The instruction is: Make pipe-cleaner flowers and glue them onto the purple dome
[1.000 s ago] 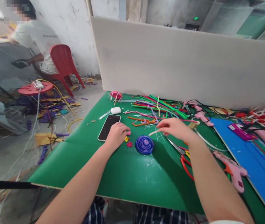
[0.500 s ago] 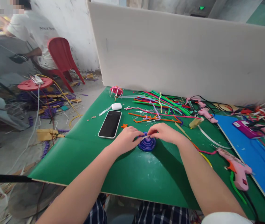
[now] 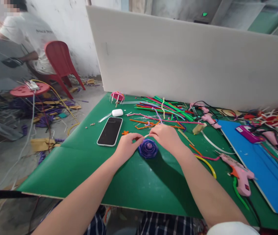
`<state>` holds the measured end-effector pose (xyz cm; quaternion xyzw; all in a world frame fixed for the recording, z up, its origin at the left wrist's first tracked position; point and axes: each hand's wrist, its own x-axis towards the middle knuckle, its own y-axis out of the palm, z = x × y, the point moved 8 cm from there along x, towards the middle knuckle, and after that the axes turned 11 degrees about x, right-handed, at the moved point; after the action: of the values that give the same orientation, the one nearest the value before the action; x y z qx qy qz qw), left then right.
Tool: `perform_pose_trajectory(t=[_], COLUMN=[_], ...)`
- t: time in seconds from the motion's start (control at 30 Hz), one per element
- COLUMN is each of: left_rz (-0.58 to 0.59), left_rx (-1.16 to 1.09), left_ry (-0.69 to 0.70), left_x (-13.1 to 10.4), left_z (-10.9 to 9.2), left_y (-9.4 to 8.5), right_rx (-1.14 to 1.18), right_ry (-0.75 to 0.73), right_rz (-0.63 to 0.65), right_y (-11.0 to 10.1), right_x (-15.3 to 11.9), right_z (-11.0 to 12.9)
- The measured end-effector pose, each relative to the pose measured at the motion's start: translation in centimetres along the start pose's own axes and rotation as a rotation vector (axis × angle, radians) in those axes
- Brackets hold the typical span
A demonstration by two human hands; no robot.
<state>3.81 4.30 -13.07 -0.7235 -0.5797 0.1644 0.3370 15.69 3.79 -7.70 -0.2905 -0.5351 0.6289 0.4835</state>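
1. Pale strip [image 3: 146, 136]: just beyond the purple-blue coil [image 3: 148, 149], well in from the near edge of the table [image 3: 134, 186].
2. Left hand [image 3: 127, 145], right hand [image 3: 166, 137]: fingers seem clamped on it.
3. Uneven tugging could slip it loose.

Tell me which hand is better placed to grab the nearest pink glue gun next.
Probably your right hand: the glue gun lies to its right, and your left hand is farther away. The right seems to be pinching a pale strip, though.

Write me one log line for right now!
left hand: pinching pale strip; right hand: pinching same strip; purple round piece: on green table; phone: left of hands
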Motion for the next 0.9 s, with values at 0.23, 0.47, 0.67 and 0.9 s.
perform_pose_trajectory(t=[0.23, 0.47, 0.67, 0.9], left_rz=[0.207, 0.362, 0.244, 0.064], left_rx=[-0.445, -0.484, -0.223, -0.077], left_ry=[-0.189, -0.046, 0.114, 0.179], left_x=[-0.1, -0.7, -1.3, -1.7], left_z=[1.3, -0.9, -2.8, -3.1], left_y=[1.4, 2.1, 2.1, 1.0], right_rx=[0.13, 1.028, 1.511, 1.149], right_ry=[-0.072, 0.256, 0.313, 0.268], right_rz=[-0.072, -0.327, -0.457, -0.511], right_y=[0.9, 1.7, 3.8, 2.3], right_x=[-0.9, -4.2, -4.7, -5.3], right_z=[-0.3, -3.6, -3.3, -3.2])
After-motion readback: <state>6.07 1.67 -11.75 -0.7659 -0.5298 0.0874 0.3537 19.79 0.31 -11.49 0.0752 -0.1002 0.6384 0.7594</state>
